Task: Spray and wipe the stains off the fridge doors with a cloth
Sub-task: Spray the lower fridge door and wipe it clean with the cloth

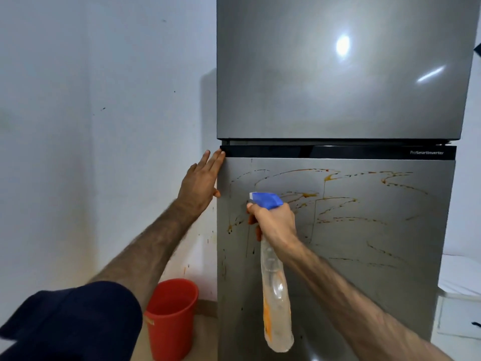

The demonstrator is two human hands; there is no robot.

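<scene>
Fridge (338, 74): two doors, upper and lower, grey metal finish, black strip (338, 151) between them bearing the lettering "ProSmartInverter" at its right end.

Lower door (377, 256): marked with stains (338, 201), orange-brown streaks and drips spread across the upper half, with darker specks down the left edge. Upper door: no streaks visible, light reflections only.

Left hand (201, 183): fingers straight and spread, laid flat against the upper left edge of the lower door, fingertips reaching the black strip. Holds nothing.

Right hand (274, 221): wrapped around the neck of a spray bottle (276, 290), index finger forward at the trigger area. Blue nozzle head (266, 199) aimed left and towards the lower door, close to the stains. Bottle body clear, hanging down below the hand, tilted, with an orange label on one side.

Dark blue cloth (70, 319): draped over the left arm near the elbow, at lower left of view.

Red bucket (170, 316): on the floor beside the left side of the fridge, against the white wall (91, 126). Small orange splashes on the wall just above the bucket.
</scene>
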